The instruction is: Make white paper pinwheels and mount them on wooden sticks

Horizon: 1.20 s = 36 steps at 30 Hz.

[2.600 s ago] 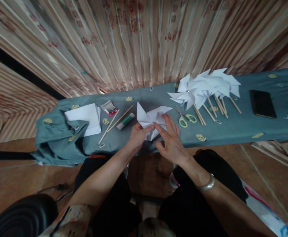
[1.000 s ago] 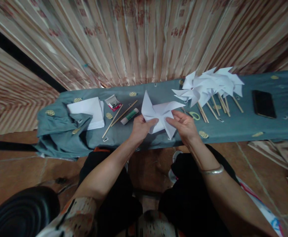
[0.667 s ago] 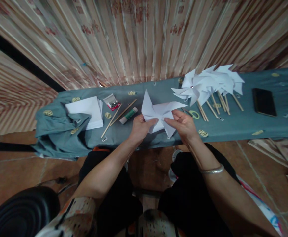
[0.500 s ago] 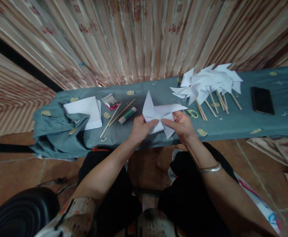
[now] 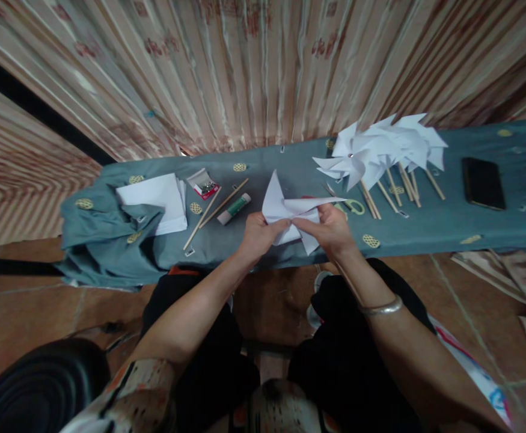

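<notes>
Between my hands is a white paper pinwheel [image 5: 275, 201] without a stick, its blades folded in toward the middle. My left hand [image 5: 263, 233] grips its left side, thumb pressed near the centre. From the right, my right hand [image 5: 328, 228] pinches it too, and the two thumb tips nearly meet on the paper. The fingers beneath are hidden. Just behind my right hand lie scissors with green handles [image 5: 355, 207], partly covered. Left of the pinwheel are a glue stick [image 5: 234, 209], two thin wooden sticks [image 5: 203, 218] and a small open red-and-white box [image 5: 205, 185] of metal pins.
A stack of white paper [image 5: 166, 204] lies at the left of the grey-green tablecloth [image 5: 217, 252]. Several finished pinwheels on sticks [image 5: 380, 150] are piled at the right, with a black phone [image 5: 483, 183] beyond them. A pleated curtain [image 5: 263, 78] hangs behind the table.
The right-hand blade of the pinwheel has folded flatter and narrower toward the centre. Both hands keep their grip in almost the same place. More of the scissors shows.
</notes>
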Available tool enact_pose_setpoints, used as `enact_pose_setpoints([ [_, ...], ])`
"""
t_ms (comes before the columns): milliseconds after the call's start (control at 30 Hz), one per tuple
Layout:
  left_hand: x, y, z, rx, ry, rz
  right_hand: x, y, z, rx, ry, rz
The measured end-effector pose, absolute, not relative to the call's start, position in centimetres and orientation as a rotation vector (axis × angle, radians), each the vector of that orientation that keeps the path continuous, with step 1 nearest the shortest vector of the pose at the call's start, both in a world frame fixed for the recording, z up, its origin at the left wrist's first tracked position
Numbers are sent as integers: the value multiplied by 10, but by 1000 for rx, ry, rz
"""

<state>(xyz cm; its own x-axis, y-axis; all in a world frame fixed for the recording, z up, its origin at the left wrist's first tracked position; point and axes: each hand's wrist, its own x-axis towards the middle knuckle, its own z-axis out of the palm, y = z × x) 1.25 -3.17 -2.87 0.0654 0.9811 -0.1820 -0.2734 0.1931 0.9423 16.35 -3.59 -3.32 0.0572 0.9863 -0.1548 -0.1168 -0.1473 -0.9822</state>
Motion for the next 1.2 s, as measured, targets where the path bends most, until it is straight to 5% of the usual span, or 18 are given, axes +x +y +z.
enact_pose_setpoints([
  [1200, 1, -28, -27, 829, 1116, 1143, 149, -38, -15, -1243, -1043, 1245],
])
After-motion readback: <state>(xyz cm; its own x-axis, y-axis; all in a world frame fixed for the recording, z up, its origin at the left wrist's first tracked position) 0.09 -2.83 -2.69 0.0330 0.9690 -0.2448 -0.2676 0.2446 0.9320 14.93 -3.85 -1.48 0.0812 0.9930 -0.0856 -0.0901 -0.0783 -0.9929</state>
